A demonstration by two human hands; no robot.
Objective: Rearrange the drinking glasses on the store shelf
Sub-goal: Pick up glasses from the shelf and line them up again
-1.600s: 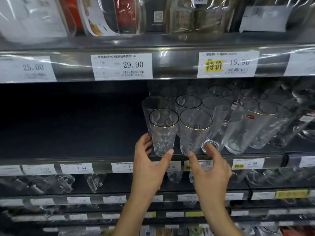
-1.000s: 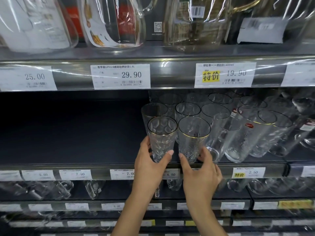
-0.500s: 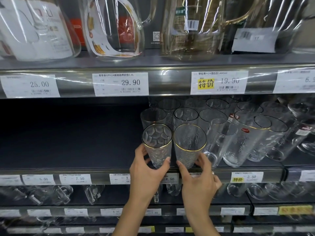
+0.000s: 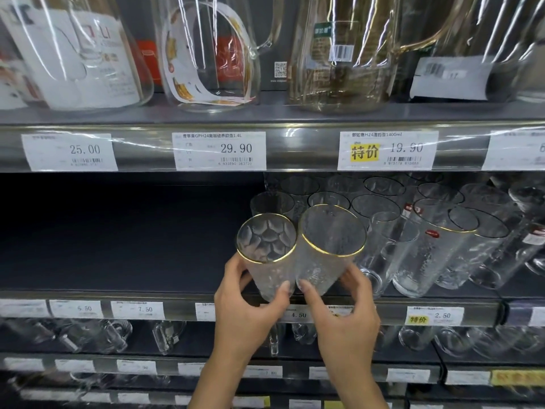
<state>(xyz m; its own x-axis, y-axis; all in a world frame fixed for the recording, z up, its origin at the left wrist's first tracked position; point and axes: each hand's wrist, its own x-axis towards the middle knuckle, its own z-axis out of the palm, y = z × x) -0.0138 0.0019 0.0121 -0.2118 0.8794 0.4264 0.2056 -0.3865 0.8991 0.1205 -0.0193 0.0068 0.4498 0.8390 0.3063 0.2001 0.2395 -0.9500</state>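
1. At the front edge of the dark middle shelf (image 4: 118, 255), just right of its centre, the left hand (image 4: 250, 308) wraps the lower body of a faceted glass (image 4: 267, 246). The thumb is curled across the front and the fingers lie behind.
2. The faceted glass is clear, with honeycomb panels pressed into its wall and a thin gold rim. It tilts toward the camera.
3. The right hand (image 4: 345, 314) curls round the base of a hammered glass (image 4: 330, 231). Its thumb is on the near side and its fingers are on the right.
4. The hammered glass is a tapered tumbler with a fine pebbled surface and a gold rim. It leans the same way, and its side touches the faceted glass.
5. Both bases are hidden behind the fingers, so I cannot tell whether they rest on the shelf.
6. Toward the right end of the shelf stand rows of glasses (image 4: 427, 255). They are clear and textured, and some have gold rims and small red stickers.
7. The upper shelf carries glass pitchers (image 4: 206, 54) wrapped in glossy film.
8. Each metal front rail holds white price tags (image 4: 219, 150). I read 29.90 on one of them.
9. On the tier below, handled glass mugs (image 4: 88, 335) sit in shadow.
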